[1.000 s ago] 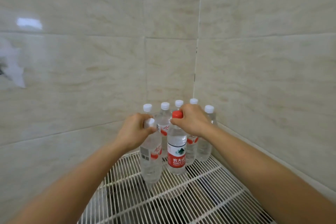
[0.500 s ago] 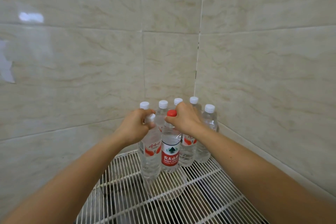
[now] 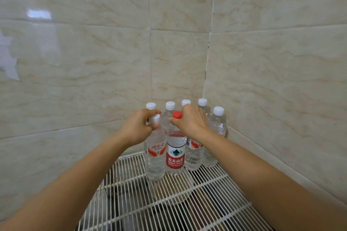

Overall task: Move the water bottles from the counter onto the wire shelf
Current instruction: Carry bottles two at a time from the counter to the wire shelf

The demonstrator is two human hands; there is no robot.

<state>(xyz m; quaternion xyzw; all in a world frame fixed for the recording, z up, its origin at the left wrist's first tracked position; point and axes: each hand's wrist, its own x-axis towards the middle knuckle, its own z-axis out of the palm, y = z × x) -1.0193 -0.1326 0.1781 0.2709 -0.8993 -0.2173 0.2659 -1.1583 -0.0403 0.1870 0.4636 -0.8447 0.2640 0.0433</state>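
Observation:
A white wire shelf (image 3: pixel 210 197) fills the tiled corner. Several clear white-capped water bottles (image 3: pixel 216 137) stand in a row against the walls. In front of them stand a white-capped bottle (image 3: pixel 155 157) and a red-capped bottle with a red label (image 3: pixel 175 157), side by side and upright on the shelf. My left hand (image 3: pixel 138 129) grips the neck of the white-capped front bottle. My right hand (image 3: pixel 191 122) rests over the neck of the red-capped bottle, fingers curled around it.
Beige tiled walls (image 3: pixel 93 62) close in the shelf on the left, back and right. A round pale dish (image 3: pixel 170 187) shows below the wires, under the front bottles. The near part of the shelf carries nothing.
Both front bottles have moved back towards the row and now stand on the wires. My right hand's grip on the red cap has loosened.

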